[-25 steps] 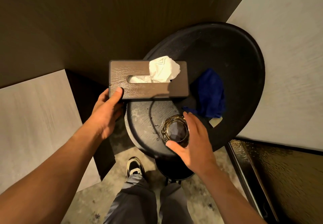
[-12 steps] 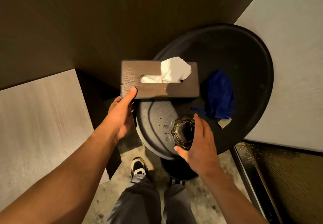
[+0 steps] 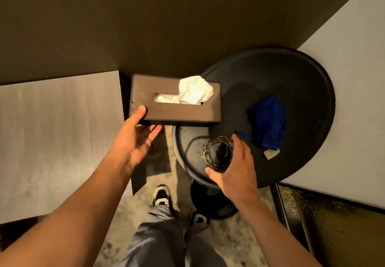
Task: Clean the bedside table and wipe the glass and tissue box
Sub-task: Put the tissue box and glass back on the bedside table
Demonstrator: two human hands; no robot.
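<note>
I take this for a bedroom or hotel room, a round black bedside surface point(image 3: 302, 74) in a corner, dark wood-panelled wall point(image 3: 145, 26) behind, a wooden tissue box point(image 3: 177, 112) and drinking glass point(image 3: 218, 155), pale bedding point(image 3: 52, 137) alongside, speckled floor point(image 3: 116, 241) below

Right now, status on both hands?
Left hand holds tissue box off the table edge. Right hand grips glass. Blue cloth on table, untouched.

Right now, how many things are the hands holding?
2. The left hand grips the tissue box at its near left corner; the right hand wraps the glass over the table.
</note>
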